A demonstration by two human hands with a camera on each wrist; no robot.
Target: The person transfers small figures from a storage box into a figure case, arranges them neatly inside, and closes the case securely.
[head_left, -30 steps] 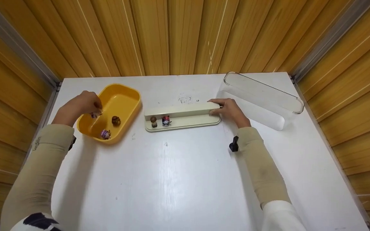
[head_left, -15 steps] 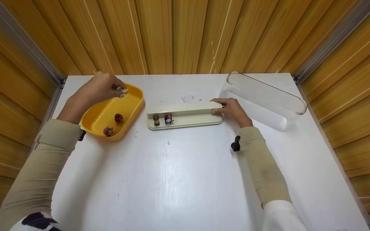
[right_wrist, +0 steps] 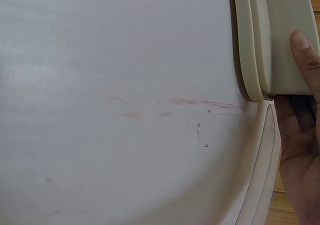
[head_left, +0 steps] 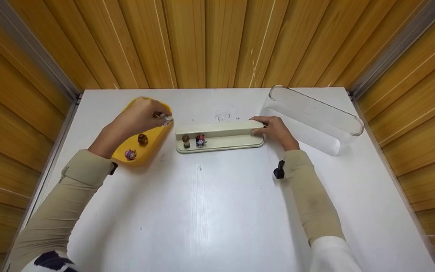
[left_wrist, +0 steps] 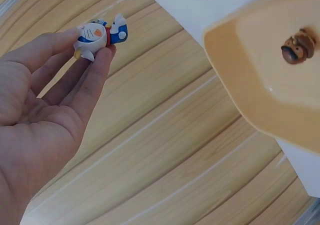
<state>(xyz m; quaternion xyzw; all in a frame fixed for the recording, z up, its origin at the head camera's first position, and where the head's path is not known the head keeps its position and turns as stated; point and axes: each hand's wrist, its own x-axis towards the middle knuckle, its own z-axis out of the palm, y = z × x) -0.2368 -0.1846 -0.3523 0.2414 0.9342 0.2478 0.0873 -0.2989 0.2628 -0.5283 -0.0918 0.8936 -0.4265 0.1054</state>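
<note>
My left hand [head_left: 138,117] is over the far right part of a yellow bin [head_left: 125,146]. Between thumb and fingertips it pinches a small blue and white cat figurine [left_wrist: 102,36] with a red collar, lying sideways in the left wrist view. A brown figurine [head_left: 142,139] and a purple-hatted one [head_left: 130,154] are in the bin. At the table's middle is a cream stepped base [head_left: 232,141]; my right hand [head_left: 276,132] grips its right end, thumb on the step. A brown-haired figurine [head_left: 186,141] and a red-topped figurine [head_left: 201,141] stand at the base's left.
A long transparent cover [head_left: 315,113] lies at an angle on the white table [head_left: 210,211], right of the base. Wood-patterned panels [head_left: 221,41] close off the back and both sides.
My left hand has lifted the cat figurine from the bin's left side and carried it right, to the bin's far right rim. The right hand keeps its grip on the base.
</note>
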